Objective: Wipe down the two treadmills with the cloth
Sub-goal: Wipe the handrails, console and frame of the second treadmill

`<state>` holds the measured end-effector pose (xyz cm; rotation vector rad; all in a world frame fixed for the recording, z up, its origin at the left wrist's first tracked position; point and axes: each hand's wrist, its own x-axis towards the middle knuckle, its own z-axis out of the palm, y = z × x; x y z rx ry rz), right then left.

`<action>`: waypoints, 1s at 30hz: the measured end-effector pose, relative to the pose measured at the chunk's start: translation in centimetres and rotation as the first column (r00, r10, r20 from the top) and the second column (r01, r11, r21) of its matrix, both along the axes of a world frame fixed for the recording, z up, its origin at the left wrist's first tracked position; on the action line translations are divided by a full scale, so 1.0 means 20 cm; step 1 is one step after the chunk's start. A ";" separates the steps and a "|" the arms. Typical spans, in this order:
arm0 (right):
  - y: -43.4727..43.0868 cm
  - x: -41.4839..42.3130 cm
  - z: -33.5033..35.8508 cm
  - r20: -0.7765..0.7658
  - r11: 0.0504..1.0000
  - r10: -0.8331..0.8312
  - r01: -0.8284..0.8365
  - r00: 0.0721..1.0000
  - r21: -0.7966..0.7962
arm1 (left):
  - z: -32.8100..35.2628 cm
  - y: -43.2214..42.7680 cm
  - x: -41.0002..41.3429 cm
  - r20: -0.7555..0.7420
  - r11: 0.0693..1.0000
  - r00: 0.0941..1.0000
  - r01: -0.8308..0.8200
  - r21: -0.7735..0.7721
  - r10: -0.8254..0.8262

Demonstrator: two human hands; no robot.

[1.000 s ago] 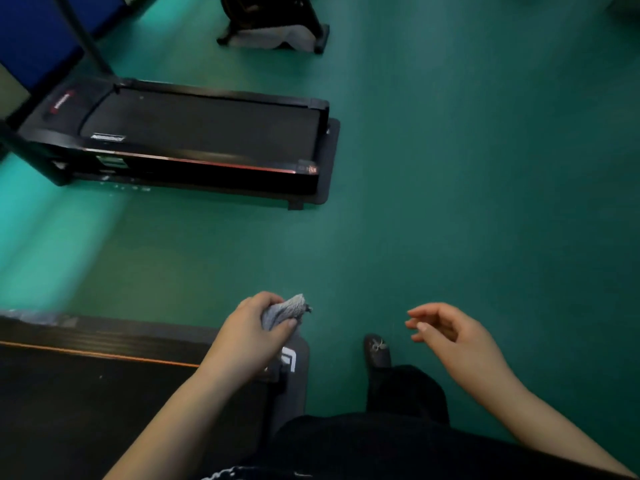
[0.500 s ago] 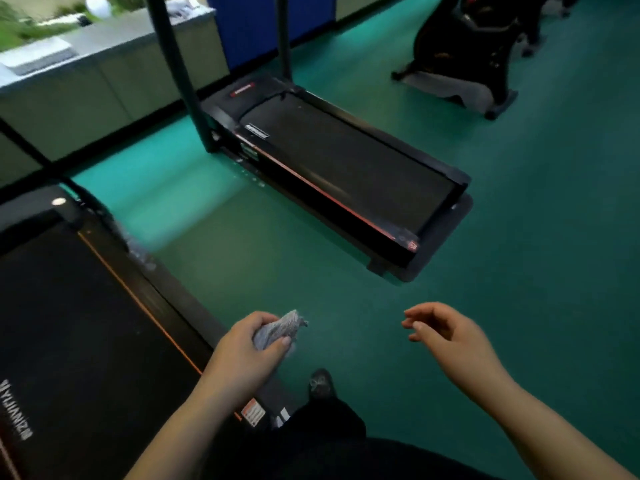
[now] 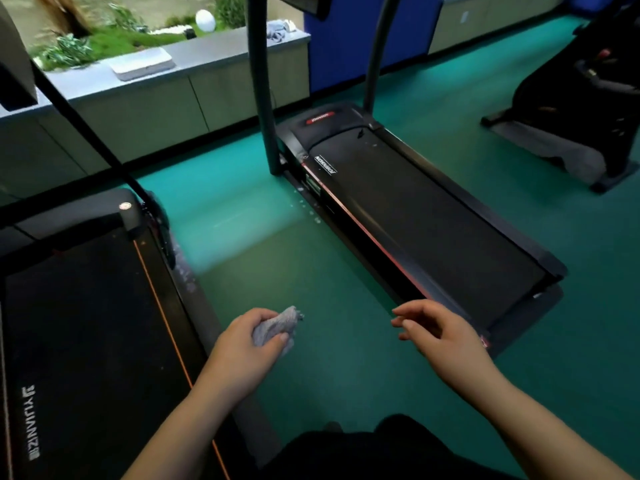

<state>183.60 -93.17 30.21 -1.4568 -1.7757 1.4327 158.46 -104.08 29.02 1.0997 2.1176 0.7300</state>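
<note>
Head cam: the left grip (image 3: 242, 344) is clenched around a balled-up grey cloth (image 3: 277, 327), with a bit of it poking out past the fingers toward 1 o'clock. It's up in the air over the green floor (image 3: 329, 375), in the gap between the two treadmills, touching neither. The right grip (image 3: 446, 332) is released, fingers loosely curled, nothing in it, hovering in front of the back corner of the far treadmill (image 3: 415, 216). That one runs from 12 down toward 3 o'clock. The near treadmill (image 3: 86, 341) fills 8 o'clock, with an orange stripe along its belt edge. There's a grey surface (image 3: 207, 53) with a flat white pad (image 3: 142, 65) at 11 o'clock, and a bike (image 3: 581, 98) at 2 o'clock.
</note>
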 end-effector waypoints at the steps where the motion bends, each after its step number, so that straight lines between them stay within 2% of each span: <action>1: 0.07 -0.05 0.00 -0.006 1.000 -0.001 0.000 1.000 -0.004 | 0.01 0.06 -0.05 -0.007 1.000 1.000 -0.015 0.001 0.015; 11: 0.89 -0.58 -0.14 0.010 0.991 0.116 -0.115 0.993 -0.063 | -0.10 0.71 -0.53 0.006 0.984 0.987 -0.162 -0.078 0.163; 16: 1.48 -0.96 -0.13 -0.025 0.983 0.175 -0.176 0.984 -0.050 | -0.07 1.19 -0.82 -0.031 0.975 0.977 -0.212 -0.062 0.211; 20: 1.89 -1.23 -0.06 -0.021 0.972 0.233 -0.233 0.972 -0.002 | 0.02 1.55 -1.04 -0.074 0.966 0.963 -0.259 0.012 0.259; 25: 2.24 -1.51 -0.01 -0.044 0.974 0.225 -0.226 0.973 -0.006 | 0.04 1.87 -1.32 -0.067 0.964 0.962 -0.262 0.037 0.264; 30: 2.47 -1.79 -0.07 -0.027 0.987 0.150 -0.151 0.988 -0.048 | -0.06 2.15 -1.66 -0.056 0.973 0.973 -0.228 -0.024 0.226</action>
